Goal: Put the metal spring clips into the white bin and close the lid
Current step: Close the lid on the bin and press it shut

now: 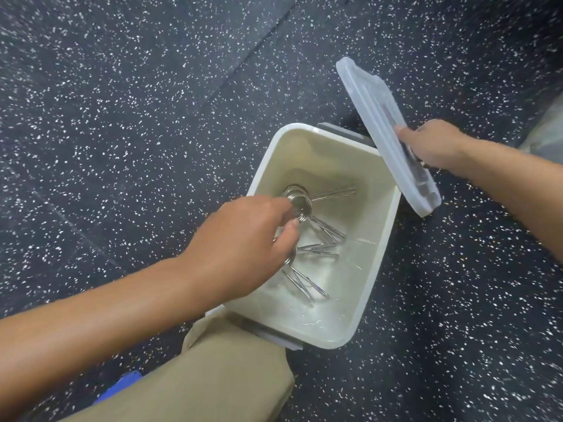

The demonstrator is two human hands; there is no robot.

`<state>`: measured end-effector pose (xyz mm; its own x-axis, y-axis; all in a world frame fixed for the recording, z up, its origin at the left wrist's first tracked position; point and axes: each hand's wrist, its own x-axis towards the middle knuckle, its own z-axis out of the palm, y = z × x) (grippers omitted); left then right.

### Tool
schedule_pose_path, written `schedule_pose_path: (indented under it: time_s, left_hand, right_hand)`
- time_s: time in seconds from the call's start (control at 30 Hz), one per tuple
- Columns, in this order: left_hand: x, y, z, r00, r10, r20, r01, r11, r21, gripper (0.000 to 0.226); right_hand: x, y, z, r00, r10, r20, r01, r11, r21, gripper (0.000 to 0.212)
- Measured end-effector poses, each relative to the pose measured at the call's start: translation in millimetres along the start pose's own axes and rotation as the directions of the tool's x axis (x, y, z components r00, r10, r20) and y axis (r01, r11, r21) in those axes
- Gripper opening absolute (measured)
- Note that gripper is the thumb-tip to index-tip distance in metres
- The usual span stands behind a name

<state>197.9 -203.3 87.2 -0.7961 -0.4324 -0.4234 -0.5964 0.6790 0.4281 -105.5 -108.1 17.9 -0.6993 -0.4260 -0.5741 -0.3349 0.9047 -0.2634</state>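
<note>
The white bin (380, 245) stands open on the speckled floor in front of my knee. Several metal spring clips (323, 233) lie inside it, coils toward the left wall and handles fanned out to the right. My left hand (243, 242) reaches over the bin's left rim, its fingers closed around the coil of the upper spring clip (300, 205). My right hand (432, 144) grips the translucent lid (374, 108), which is tilted on edge just beyond the bin's right side, apart from the rim.
Dark rubber flooring (152, 117) with white specks surrounds the bin. My knee in khaki trousers (231, 376) touches the bin's near corner. A blue object (122, 385) peeks out beside my leg. Grey latches (341, 132) sit on the bin's ends.
</note>
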Motion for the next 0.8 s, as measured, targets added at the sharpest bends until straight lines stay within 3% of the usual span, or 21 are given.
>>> schedule_pose_path:
  time_s: [0.2, 0.4, 0.5, 0.8]
  left_hand:
    - [2, 1, 0, 0.999, 0.031, -0.021, -0.031, 0.999, 0.018, 0.037]
    - [2, 1, 0, 0.999, 0.031, -0.020, -0.030, 0.999, 0.019, 0.033]
    - [2, 1, 0, 1.000, 0.023, -0.016, -0.023, 1.000, 0.012, 0.038]
    - [6, -12, -8, 0.998, -0.009, -0.061, 0.009, 1.000, -0.006, 0.035]
  right_hand:
    - [4, 3, -9, 0.993, -0.014, 0.115, 0.019, 0.999, -0.050, 0.080]
    - [8, 5, -6, 0.991, -0.085, 0.105, 0.091, 0.995, -0.049, 0.069]
    - [8, 2, -8, 0.985, -0.120, 0.126, 0.139, 0.978, -0.154, 0.057]
    - [-12, 2, -22, 0.958, -0.254, 0.133, 0.285, 0.884, -0.371, 0.053]
